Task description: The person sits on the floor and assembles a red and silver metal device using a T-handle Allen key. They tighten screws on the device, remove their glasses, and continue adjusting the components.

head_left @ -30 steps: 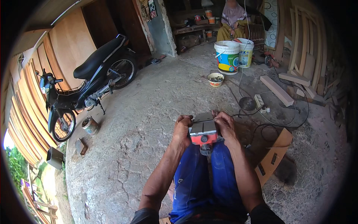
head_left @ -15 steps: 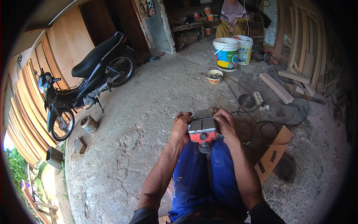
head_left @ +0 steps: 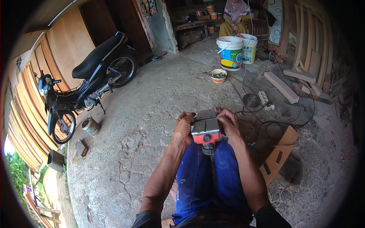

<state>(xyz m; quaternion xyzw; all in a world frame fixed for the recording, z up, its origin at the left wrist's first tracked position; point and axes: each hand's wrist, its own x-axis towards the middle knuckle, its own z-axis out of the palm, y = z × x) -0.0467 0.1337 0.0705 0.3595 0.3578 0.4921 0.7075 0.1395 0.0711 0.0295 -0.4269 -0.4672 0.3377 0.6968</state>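
An electric hand planer rests upside down over my knees, its flat grey metal sole facing up and its red front with a round black knob toward me. My left hand grips its left side, fingers curled at the far left edge. On the opposite side my right hand is closed around the right edge, thumb near the sole. Fingertips on the far side are partly hidden. A dark power cord runs off to the right beyond my right hand.
Right of my legs lies a wooden board with two slots. Farther out are a power strip, timber pieces, a small tub and paint buckets. A motorbike stands left. Another person sits at the back.
The whole view has shifted very slightly. Both hands keep the same hold on the planer, which has barely moved.
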